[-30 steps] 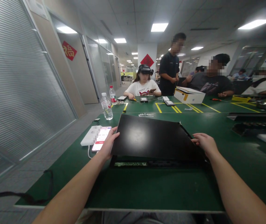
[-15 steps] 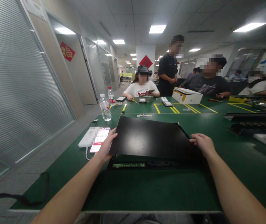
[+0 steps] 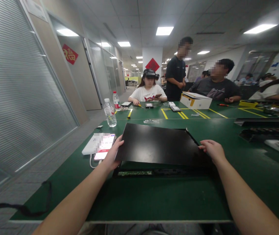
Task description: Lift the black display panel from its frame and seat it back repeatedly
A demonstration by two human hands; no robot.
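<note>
A large flat black panel (image 3: 157,143) lies in front of me on the green table (image 3: 154,195), its near edge lifted a little above a dark frame with a circuit strip (image 3: 151,172). My left hand (image 3: 112,154) grips the panel's left edge. My right hand (image 3: 211,150) holds its right edge near the corner. Both forearms reach in from the bottom of the view.
A phone (image 3: 104,145) on a white power bank (image 3: 92,145) lies left of the panel, with two water bottles (image 3: 110,113) beyond. More dark panels (image 3: 264,129) sit at right. Several people sit or stand at the far table by a white box (image 3: 197,100).
The panel's near edge has come down slightly and its glare spot has faded. My hands keep the same grip on both sides.
</note>
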